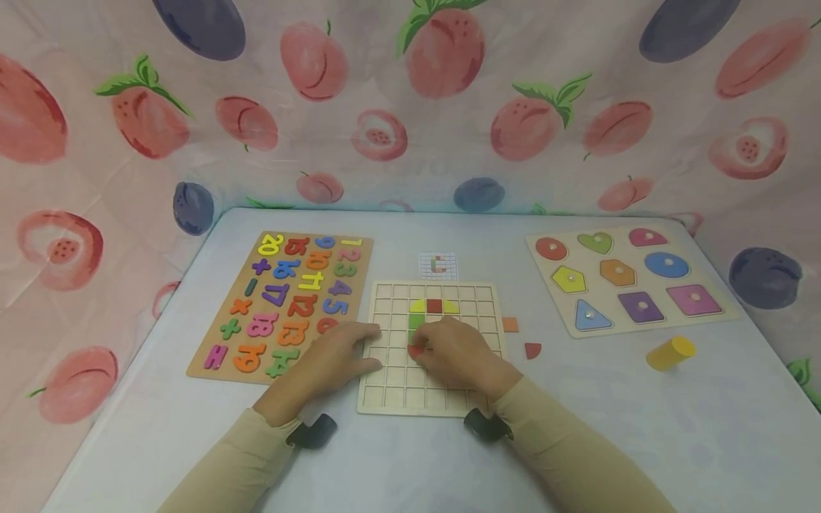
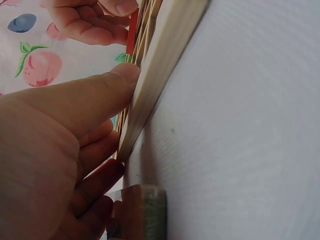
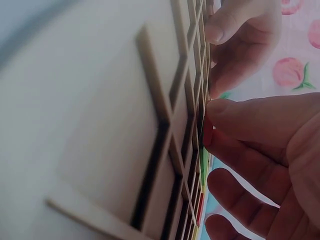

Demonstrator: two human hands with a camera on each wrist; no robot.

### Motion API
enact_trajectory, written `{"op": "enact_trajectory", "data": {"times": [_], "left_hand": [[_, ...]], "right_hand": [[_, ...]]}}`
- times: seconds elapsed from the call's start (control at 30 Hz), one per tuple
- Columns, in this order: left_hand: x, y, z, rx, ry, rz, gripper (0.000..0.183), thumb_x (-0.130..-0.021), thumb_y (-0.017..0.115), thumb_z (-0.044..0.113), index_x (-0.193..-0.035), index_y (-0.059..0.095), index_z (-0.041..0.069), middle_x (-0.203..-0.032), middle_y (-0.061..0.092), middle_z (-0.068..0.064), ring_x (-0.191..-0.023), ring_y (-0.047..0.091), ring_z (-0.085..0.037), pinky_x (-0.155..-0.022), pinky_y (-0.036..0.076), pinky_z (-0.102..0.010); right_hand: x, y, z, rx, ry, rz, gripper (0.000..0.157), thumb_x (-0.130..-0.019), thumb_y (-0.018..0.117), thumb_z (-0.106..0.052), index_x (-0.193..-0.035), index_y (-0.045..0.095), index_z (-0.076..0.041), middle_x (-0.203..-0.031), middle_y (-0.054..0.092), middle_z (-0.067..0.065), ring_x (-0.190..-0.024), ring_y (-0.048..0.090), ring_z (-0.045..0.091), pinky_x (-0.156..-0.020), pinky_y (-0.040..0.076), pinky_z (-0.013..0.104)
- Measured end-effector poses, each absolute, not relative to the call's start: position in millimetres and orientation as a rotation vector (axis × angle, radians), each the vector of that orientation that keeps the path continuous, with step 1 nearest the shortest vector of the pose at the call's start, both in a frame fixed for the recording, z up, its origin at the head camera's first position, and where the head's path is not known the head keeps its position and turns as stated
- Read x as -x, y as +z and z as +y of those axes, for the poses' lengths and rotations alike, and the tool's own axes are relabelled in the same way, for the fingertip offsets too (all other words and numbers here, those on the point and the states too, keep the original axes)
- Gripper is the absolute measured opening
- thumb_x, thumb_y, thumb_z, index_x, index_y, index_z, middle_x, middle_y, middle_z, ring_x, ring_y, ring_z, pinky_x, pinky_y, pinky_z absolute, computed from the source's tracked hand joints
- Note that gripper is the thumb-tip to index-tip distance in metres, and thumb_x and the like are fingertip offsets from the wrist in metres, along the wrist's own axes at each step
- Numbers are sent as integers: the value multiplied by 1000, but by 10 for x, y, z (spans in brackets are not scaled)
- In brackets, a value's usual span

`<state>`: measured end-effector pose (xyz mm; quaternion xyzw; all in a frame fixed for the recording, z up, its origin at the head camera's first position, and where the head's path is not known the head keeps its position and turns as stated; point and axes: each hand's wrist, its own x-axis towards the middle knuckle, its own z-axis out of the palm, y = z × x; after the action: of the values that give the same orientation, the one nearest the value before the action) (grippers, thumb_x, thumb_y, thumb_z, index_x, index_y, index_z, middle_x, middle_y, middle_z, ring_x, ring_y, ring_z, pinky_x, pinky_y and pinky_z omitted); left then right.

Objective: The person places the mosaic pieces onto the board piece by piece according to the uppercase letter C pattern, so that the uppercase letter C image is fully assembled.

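Head view, right hand (image 1: 458, 349): thumb and index fingertips pinch a red piece (image 1: 415, 350) over the grid board (image 1: 388, 385), just short of the green pieces (image 1: 416, 320), which the fingers partly cover.
Head view, left hand (image 1: 333, 360): fingers loosely extended, thumb spread from them, tips touching the board's left edge; nothing gripped.
Colored row: beyond the right fingertips, a dark red square (image 1: 434, 306) sits between two yellow pieces (image 1: 452, 307).
Pattern card (image 1: 438, 266): farther out from the right fingers, past the board's far edge.
Loose pieces: to the right of the right fingers, an orange square (image 1: 510, 325) beside the board and a red quarter-round (image 1: 533, 350) nearby.
Number board (image 1: 197, 368): left of the left fingers, partly under that hand.
Shape board (image 1: 621, 246) and yellow cylinder (image 1: 670, 354): well off to the right of the right fingers.
Left wrist view, thumb: rests at the board's edge, other fingers bent slightly below it; the red piece shows beyond the thumb tip, in the other hand's fingertips.
Right wrist view, red piece: tilted between thumb and index, close against the grid; whether it is seated, I cannot tell.
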<state>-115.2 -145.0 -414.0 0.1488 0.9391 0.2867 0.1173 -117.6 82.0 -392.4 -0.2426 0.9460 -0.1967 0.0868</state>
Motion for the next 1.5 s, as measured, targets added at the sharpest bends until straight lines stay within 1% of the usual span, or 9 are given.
{"op": "enact_trajectory", "data": {"times": [0.17,0.47,0.77,1.03,1.5], "left_hand": [[1157,-4147,-1453,-435,846,2742,55,-86,82,26,-135,63,11,-139,59,-4,-134,49,-25,-111,40,-45],[1148,-4134,-1452,-442,848,2738,55,-86,81,26,-135,63,10,-139,59,-5,-133,49,-26,-111,40,-46],[1147,-4134,-1458,-443,853,2731,55,-87,81,26,-136,62,10,-139,59,-5,-133,49,-26,-111,40,-46],[1158,-4139,-1456,-447,857,2726,54,-86,81,24,-135,63,10,-139,59,-5,-133,49,-27,-111,39,-46],[1157,-4133,-1452,-446,859,2734,54,-86,82,25,-134,64,10,-139,59,-5,-133,49,-26,-111,39,-46]], "right_hand": [[1177,-3934,814,707,-567,2824,9,-91,71,-19,-99,75,-17,-86,68,-6,-81,53,16,-72,47,31],[1175,-3934,815,691,-555,2822,12,-90,72,-18,-101,75,-16,-90,70,-5,-81,53,16,-74,48,32],[1166,-3924,807,684,-549,2819,12,-90,72,-17,-102,75,-16,-90,69,-5,-81,53,16,-72,47,32],[1155,-3921,811,696,-584,2820,14,-89,72,-14,-102,75,-14,-91,70,-4,-86,58,17,-77,50,33],[1154,-3939,812,676,-563,2832,14,-89,73,-18,-103,74,-15,-94,70,-4,-91,60,18,-82,52,35]]}}
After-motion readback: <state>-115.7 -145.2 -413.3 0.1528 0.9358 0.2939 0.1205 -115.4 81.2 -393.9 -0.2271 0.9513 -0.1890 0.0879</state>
